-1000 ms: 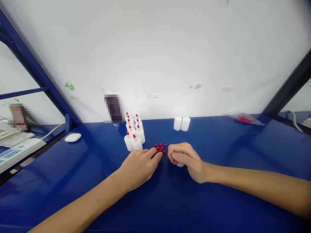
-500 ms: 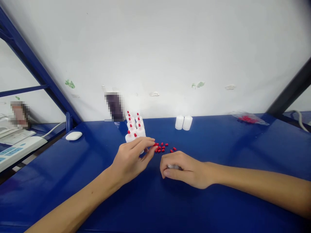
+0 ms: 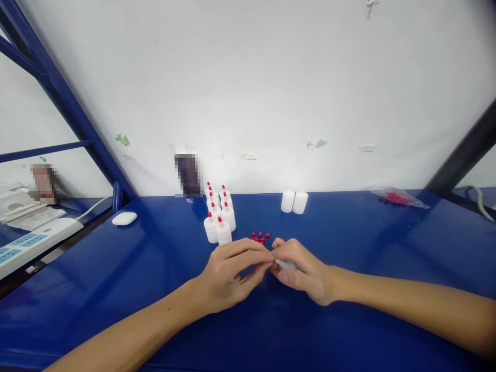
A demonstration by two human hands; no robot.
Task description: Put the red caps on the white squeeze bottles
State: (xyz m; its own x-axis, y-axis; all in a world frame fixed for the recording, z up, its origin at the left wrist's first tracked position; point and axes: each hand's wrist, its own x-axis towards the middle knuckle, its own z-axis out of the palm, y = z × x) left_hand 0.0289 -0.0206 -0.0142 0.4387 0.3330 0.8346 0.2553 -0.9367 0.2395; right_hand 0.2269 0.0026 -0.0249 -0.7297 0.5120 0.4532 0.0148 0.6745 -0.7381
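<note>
My left hand (image 3: 238, 268) is closed in a pinch, its fingertips at the tip of a translucent white nozzle (image 3: 285, 265). The red cap picked up a moment ago is hidden by these fingers. Wrapped round the nozzle's wider part is my right hand (image 3: 304, 268); whether a bottle sits in the palm cannot be seen. Just beyond the hands lie several loose red caps (image 3: 260, 235), partly covered by the fingers. White squeeze bottles (image 3: 223, 233) with red-capped nozzles stand upright in two rows behind my left hand.
Two white bottles (image 3: 299, 202) without visible nozzles stand near the wall. A clear bag of red caps (image 3: 397, 198) lies at the back right. On the left are a white rounded case (image 3: 124, 218) and a power strip (image 3: 42, 238). Blue frame posts (image 3: 73, 106) border the blue table (image 3: 248, 336).
My left hand has moved right and nearer from the loose red caps to the nozzle tip, and now meets my right hand. The view has shifted slightly.
</note>
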